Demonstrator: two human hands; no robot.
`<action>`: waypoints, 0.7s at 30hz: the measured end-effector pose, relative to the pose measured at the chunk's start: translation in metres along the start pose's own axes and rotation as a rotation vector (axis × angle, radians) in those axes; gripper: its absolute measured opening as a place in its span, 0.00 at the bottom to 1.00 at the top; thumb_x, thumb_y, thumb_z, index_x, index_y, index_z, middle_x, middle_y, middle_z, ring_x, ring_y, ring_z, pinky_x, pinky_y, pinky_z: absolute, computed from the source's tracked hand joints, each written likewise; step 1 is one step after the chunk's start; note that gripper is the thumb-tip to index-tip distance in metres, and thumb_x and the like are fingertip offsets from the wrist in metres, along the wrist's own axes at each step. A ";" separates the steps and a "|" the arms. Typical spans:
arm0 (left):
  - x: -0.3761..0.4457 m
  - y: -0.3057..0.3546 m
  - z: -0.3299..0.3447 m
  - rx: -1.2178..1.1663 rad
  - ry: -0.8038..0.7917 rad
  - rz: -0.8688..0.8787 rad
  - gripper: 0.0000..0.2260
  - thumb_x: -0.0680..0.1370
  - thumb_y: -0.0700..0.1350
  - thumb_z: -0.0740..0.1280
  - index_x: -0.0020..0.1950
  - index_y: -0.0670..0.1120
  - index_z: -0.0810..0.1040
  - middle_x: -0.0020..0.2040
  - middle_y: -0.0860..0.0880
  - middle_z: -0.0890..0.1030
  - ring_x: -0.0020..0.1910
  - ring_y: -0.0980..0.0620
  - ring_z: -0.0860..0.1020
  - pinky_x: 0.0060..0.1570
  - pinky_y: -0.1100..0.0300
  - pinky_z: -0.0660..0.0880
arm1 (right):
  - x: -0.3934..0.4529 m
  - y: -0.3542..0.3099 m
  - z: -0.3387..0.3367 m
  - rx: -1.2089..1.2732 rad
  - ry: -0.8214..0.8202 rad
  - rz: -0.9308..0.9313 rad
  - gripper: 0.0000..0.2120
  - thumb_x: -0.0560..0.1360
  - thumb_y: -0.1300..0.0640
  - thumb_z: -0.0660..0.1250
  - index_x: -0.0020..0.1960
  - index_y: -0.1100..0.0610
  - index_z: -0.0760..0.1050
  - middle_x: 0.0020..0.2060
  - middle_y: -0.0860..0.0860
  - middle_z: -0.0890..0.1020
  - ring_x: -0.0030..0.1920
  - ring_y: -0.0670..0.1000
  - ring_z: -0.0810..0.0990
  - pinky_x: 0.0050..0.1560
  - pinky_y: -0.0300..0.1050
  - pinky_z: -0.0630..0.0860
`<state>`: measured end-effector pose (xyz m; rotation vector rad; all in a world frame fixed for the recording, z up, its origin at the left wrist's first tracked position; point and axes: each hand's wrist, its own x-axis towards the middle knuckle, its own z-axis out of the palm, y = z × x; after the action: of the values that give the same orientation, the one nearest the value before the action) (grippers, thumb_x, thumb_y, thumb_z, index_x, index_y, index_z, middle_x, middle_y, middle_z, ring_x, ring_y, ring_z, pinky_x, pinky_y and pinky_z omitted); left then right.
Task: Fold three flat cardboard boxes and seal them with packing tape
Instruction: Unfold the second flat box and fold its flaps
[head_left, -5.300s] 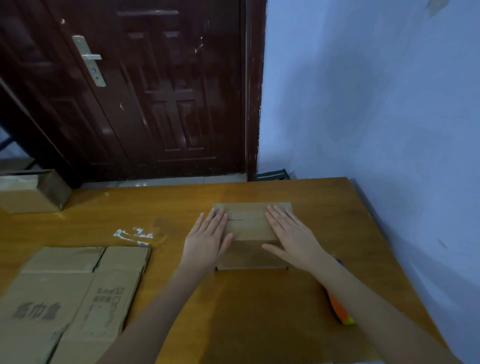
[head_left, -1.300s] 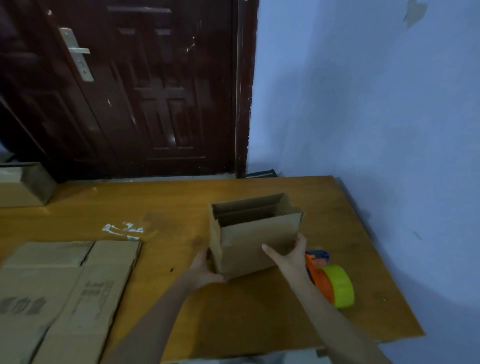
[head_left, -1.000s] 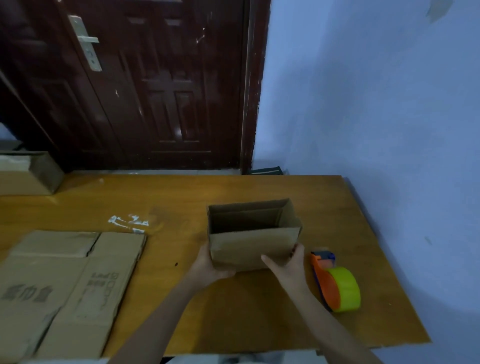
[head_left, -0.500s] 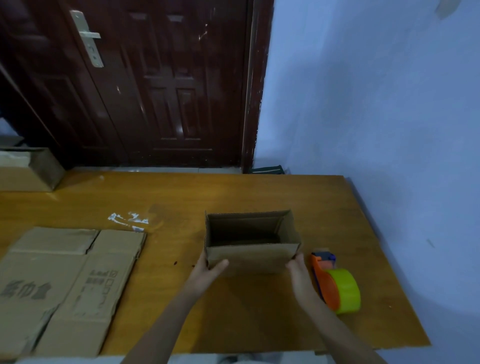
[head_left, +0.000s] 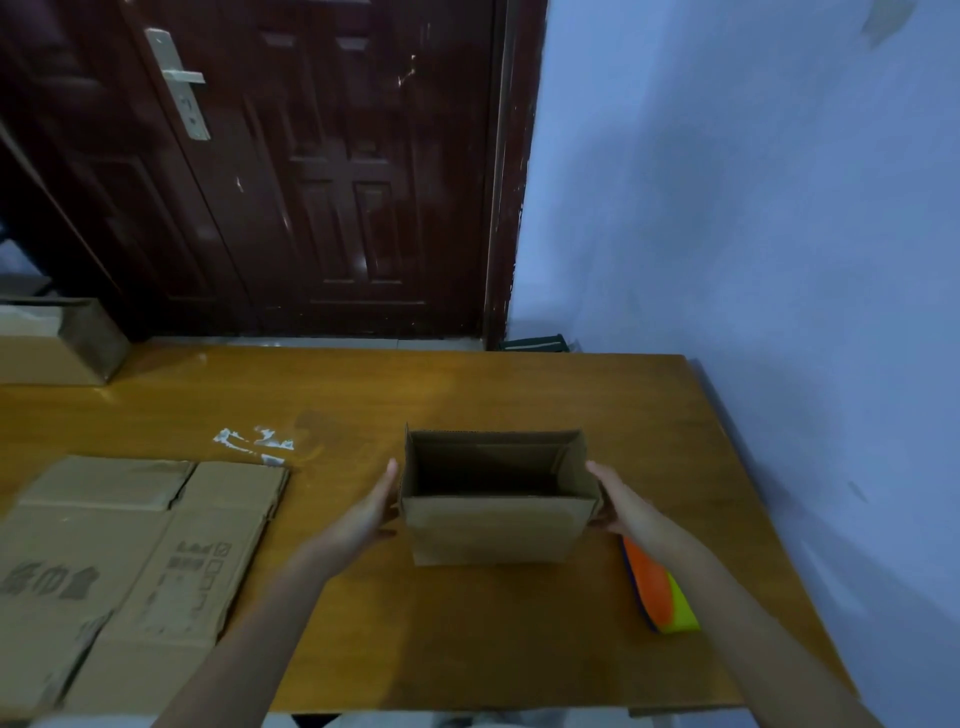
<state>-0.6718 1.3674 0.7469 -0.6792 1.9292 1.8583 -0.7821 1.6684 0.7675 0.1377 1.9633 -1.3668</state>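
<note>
Indoors, a wooden table (head_left: 363, 613) stood against a pale blue wall (head_left: 753, 208), with a dark brown door (head_left: 322, 171) beyond its far edge. White scraps (head_left: 254, 441) marked the tabletop left of centre. One upright cardboard box (head_left: 493, 527), its top open, sat near the middle of the table. The left hand (head_left: 363, 514) lay flat and open-fingered against the box's left side, and the right hand (head_left: 623, 506) pressed likewise against its right side, so the box was held between two spread palms rather than clenched. One orange and yellow tape dispenser (head_left: 662, 592) lay on the table just near of the right hand, partly hidden by the forearm. Flattened cardboard (head_left: 114, 561) lay at the near left; how many sheets could not be told. One more assembled box (head_left: 57, 343) rested at the far left.
</note>
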 end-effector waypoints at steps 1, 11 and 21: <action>-0.002 0.007 0.002 0.014 0.034 -0.005 0.40 0.70 0.70 0.52 0.76 0.48 0.60 0.73 0.44 0.65 0.71 0.44 0.65 0.68 0.47 0.66 | -0.003 -0.002 0.000 -0.039 0.033 -0.064 0.29 0.79 0.41 0.57 0.75 0.52 0.58 0.67 0.49 0.67 0.64 0.50 0.70 0.62 0.44 0.70; -0.012 0.045 0.008 0.799 0.556 0.619 0.08 0.78 0.47 0.64 0.56 0.55 0.70 0.56 0.54 0.73 0.50 0.57 0.76 0.40 0.71 0.70 | -0.019 -0.026 -0.001 -0.688 0.367 -0.798 0.08 0.73 0.59 0.69 0.48 0.51 0.72 0.56 0.44 0.69 0.52 0.42 0.73 0.48 0.33 0.72; -0.009 0.060 0.017 1.162 0.460 0.357 0.34 0.68 0.61 0.71 0.69 0.52 0.63 0.61 0.51 0.71 0.54 0.52 0.75 0.43 0.63 0.73 | -0.017 -0.034 -0.003 -0.881 0.177 -0.584 0.26 0.73 0.47 0.69 0.69 0.47 0.66 0.72 0.51 0.57 0.71 0.51 0.61 0.67 0.48 0.66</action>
<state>-0.7003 1.3855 0.8003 -0.3653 3.0447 0.4160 -0.7873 1.6618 0.8052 -0.7997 2.6970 -0.6807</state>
